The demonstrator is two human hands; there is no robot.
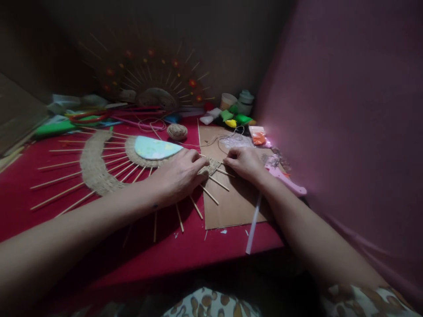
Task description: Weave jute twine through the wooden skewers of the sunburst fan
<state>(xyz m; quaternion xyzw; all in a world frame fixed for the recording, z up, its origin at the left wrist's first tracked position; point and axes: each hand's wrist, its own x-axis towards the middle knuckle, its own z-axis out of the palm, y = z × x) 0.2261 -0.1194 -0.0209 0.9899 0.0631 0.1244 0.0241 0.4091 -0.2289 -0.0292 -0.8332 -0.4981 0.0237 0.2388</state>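
Observation:
A half-round piece of thin sticks with twine woven through them lies on the red cloth, its sticks spreading outward. A pale blue, yellow-flecked half disc sits at its centre. My left hand rests over the piece, its fingers closed on the right end of the woven band. Just to the right, my right hand pinches thumb and forefinger together at the band's end, on what looks like the twine. That strand loops behind the hand and runs toward a twine ball.
A cardboard sheet lies beneath the work. Right of it are a pink glue gun and a translucent glue stick. Coloured packets, a cup, scissors and a flowered stick fan stand behind.

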